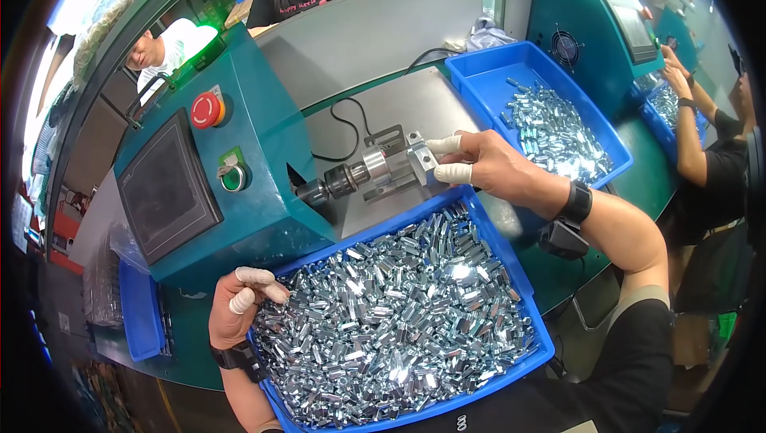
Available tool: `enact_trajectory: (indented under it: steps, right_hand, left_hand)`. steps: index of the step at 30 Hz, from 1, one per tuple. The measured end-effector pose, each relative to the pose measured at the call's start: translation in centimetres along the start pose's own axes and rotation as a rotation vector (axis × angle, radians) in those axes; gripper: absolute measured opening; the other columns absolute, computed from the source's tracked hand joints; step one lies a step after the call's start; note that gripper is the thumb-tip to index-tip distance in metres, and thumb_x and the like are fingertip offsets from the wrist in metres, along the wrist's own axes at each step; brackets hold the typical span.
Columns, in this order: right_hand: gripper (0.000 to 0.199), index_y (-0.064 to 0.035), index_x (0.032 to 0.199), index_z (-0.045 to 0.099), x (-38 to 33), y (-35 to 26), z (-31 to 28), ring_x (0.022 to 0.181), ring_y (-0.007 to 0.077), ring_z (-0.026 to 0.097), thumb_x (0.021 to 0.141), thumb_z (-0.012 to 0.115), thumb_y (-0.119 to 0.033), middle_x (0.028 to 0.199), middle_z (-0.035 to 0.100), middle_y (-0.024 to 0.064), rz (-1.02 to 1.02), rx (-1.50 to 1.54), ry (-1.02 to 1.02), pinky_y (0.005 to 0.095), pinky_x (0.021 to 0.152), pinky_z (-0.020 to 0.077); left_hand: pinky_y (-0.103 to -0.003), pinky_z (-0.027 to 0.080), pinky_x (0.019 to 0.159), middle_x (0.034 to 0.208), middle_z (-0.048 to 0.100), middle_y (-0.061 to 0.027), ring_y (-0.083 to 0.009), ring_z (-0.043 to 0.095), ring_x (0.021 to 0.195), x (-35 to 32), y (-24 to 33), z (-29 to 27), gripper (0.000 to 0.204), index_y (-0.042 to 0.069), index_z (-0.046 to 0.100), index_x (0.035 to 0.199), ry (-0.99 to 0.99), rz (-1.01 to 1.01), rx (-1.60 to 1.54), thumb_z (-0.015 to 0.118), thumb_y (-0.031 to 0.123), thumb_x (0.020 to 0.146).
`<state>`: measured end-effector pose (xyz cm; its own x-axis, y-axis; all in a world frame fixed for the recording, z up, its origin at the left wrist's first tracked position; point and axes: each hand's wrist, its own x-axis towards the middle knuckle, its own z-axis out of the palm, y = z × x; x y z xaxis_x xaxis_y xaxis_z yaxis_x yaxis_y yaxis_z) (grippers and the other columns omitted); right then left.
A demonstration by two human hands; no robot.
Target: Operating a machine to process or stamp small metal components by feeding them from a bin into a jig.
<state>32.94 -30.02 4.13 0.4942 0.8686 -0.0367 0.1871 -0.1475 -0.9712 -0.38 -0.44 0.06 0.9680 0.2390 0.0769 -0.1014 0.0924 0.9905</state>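
Note:
My right hand (487,166), with white finger cots on two fingertips, reaches to the metal fixture block (419,160) at the end of the machine's spindle chuck (351,179); its fingertips touch the block, and whether a part is pinched there is hidden. My left hand (243,301), also with finger cots, rests curled on the left rim of the near blue tray (523,281), which is heaped with several small shiny hex metal parts (399,321). It seems to pinch something small, unclear.
A teal machine (231,154) with a dark screen, red stop button and green button stands at left. A second blue tray (487,74) of parts lies at back right. Other people sit behind and at right beside another teal machine (590,26).

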Motion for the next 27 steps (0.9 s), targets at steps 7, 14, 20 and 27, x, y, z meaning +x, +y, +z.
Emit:
enact_trajectory:
  steps: [7,14,20,27]
  right_hand:
    - [0.05,0.0007,0.138,0.056,1.2,0.0,-1.2,0.096,0.0141,0.062,0.095,0.069,-0.021,0.113,0.069,0.0098,0.012,-0.109,-0.11,0.0286,0.089,0.0496]
    - [0.05,0.0016,0.134,0.059,3.0,0.3,-2.3,0.098,0.0172,0.062,0.092,0.071,-0.024,0.114,0.068,0.0109,-0.02,-0.119,-0.289,0.0302,0.087,0.0506]
    - [0.048,-0.0002,0.128,0.065,4.6,0.9,-3.0,0.085,0.0115,0.058,0.09,0.074,-0.027,0.111,0.069,0.006,-0.087,-0.063,-0.378,0.0256,0.077,0.0496]
    - [0.047,-0.001,0.128,0.066,5.3,2.2,-3.3,0.086,0.0114,0.058,0.09,0.073,-0.028,0.111,0.069,0.0056,-0.181,-0.018,-0.42,0.0262,0.079,0.0499]
  left_hand:
    - [-0.041,0.054,0.089,0.096,0.073,-0.016,-0.0293,0.069,0.096,0.0,0.2,-0.2,0.042,0.0,0.064,0.118,-0.021,0.001,-0.017,0.07,0.033,0.093]
    - [-0.038,0.054,0.084,0.089,0.071,-0.0147,-0.0267,0.068,0.089,0.2,0.1,0.1,0.044,0.0,0.064,0.114,0.029,0.017,0.026,0.069,0.038,0.093]
    - [-0.038,0.053,0.083,0.088,0.071,-0.0139,-0.0253,0.067,0.087,0.2,0.2,0.4,0.045,0.0,0.064,0.114,0.042,0.019,0.036,0.07,0.039,0.092]
    - [-0.037,0.053,0.081,0.086,0.07,-0.0121,-0.0244,0.066,0.084,0.5,0.3,0.6,0.043,0.001,0.064,0.113,0.048,0.035,0.046,0.07,0.038,0.093]
